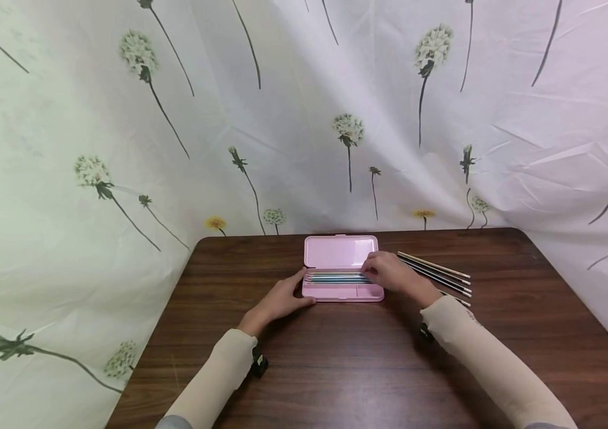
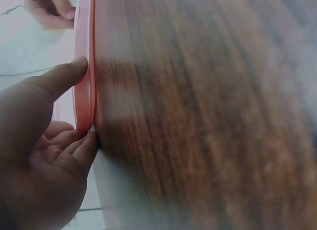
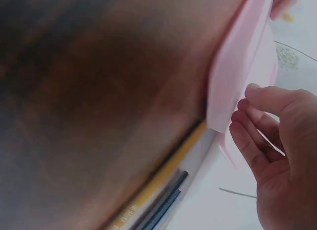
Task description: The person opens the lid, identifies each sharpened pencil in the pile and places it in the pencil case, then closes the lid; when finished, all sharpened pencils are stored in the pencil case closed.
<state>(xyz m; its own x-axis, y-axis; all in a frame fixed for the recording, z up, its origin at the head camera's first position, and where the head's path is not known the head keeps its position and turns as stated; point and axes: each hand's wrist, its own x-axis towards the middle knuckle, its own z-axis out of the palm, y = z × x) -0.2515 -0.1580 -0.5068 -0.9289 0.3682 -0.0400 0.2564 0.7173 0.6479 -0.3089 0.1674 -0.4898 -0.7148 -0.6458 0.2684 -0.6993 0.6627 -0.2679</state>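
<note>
A pink pencil case lies opened on the table, its lid folded back toward the wall. Several pencils in pale and bluish tones lie lengthwise inside it. My left hand holds the left end, with the thumb against the front wall and the other fingers round the end. Over the right part of the case is my right hand, its loosely bent fingers by the pencils' right ends. In the right wrist view, nothing shows between that hand's thumb and fingers.
Several more pencils, dark ones and a yellowish one, lie fanned on the brown wooden table right of the case, partly behind my right forearm. A white cloth with a dandelion print hangs just behind the table's far edge.
</note>
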